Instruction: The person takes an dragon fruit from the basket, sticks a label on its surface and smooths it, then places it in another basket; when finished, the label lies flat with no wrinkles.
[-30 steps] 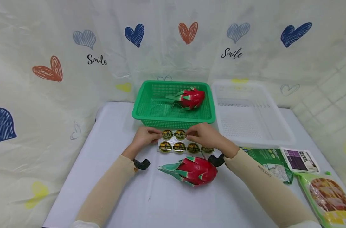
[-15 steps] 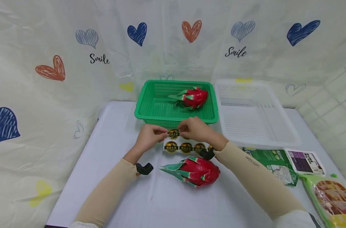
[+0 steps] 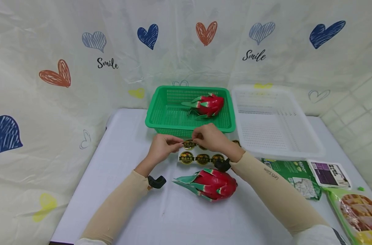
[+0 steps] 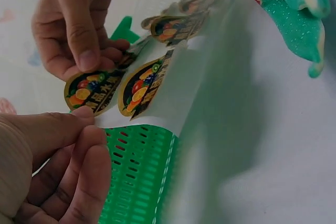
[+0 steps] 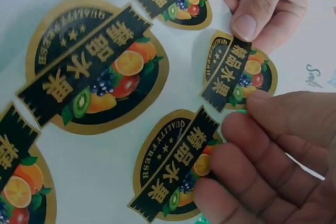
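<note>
Between the two hands is a white sheet (image 3: 182, 159) of round black-and-gold fruit stickers. My left hand (image 3: 163, 146) pinches the sheet at its far left corner with thumb and forefinger. Right at the corner sticker (image 5: 241, 72), my right hand (image 3: 211, 137) pinches with thumb and forefinger at that sticker's edge. In the left wrist view the sheet's near end bows upward, and a green basket shows below it. The right hand covers part of the upper row of stickers in the head view. A red dragon fruit (image 3: 215, 186) with green leaf tips lies just in front of the sheet.
Behind the sheet stands the green basket (image 3: 151, 110) with another dragon fruit (image 3: 211, 104) inside. A white basket (image 3: 316, 146) adjoins it on the right. Farther right lie a green packet (image 3: 296, 175), a purple-labelled pack (image 3: 330, 174) and a food bag (image 3: 357, 214).
The right hand has moved left, closer to the left hand, and onto the corner sticker. Both hands have tilted the sheet's far left end up a little. The dragon fruits stay put.
</note>
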Demonstrator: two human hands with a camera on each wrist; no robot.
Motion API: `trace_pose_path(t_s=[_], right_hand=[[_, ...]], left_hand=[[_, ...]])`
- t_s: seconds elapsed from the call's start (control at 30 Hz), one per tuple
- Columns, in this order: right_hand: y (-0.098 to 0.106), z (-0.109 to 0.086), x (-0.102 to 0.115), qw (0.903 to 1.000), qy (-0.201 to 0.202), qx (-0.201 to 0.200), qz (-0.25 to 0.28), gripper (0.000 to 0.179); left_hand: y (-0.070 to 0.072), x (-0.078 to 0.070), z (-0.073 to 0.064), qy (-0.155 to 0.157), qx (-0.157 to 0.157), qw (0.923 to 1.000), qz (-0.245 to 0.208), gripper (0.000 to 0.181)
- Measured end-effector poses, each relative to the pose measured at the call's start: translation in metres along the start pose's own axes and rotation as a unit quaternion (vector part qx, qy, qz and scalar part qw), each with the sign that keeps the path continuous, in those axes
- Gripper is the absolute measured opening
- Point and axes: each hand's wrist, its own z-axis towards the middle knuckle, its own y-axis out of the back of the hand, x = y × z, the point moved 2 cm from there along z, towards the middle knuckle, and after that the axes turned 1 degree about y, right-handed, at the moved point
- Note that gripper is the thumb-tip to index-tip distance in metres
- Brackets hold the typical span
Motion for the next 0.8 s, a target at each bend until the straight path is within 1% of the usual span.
trace_pose_path(t_s=[0.1, 0.2, 0.3, 0.43, 0.57, 0.67, 0.73, 0.8], right_hand=[[0.001, -0.002, -0.002, 1.0, 0.002, -0.004, 0.004, 0.007], [0.004, -0.004, -0.002, 1.0, 0.001, -0.005, 0.005, 0.007], [0.009, -0.007, -0.001, 0.9999, -0.001, -0.011, 0.009, 0.008], [0.017, -0.014, -0.001, 0.9995, -0.009, -0.016, 0.026, 0.007], [0.026, -0.029, 0.0, 0.9981, -0.021, -0.013, 0.056, 0.006], [0.031, -0.044, -0.001, 0.9966, -0.032, -0.009, 0.076, 0.005], [0.032, -0.054, -0.002, 0.9959, -0.035, -0.006, 0.084, 0.006], [0.032, -0.064, -0.003, 0.9958, -0.031, -0.003, 0.086, 0.007]], left_hand=[[-0.002, 0.002, 0.002, -0.001, 0.004, 1.0, -0.001, 0.013], [-0.002, 0.006, 0.004, -0.003, 0.002, 1.0, 0.007, 0.013], [0.0, 0.01, 0.005, 0.0, -0.008, 0.9996, 0.026, 0.013], [0.002, 0.02, 0.008, 0.016, -0.013, 0.9979, 0.062, 0.016], [0.003, 0.03, 0.011, 0.024, -0.006, 0.9936, 0.11, 0.019], [0.005, 0.033, 0.012, 0.028, -0.015, 0.9885, 0.148, 0.02], [0.006, 0.032, 0.011, 0.026, -0.03, 0.9845, 0.171, 0.02], [0.004, 0.026, 0.008, 0.024, -0.038, 0.9826, 0.181, 0.021]])
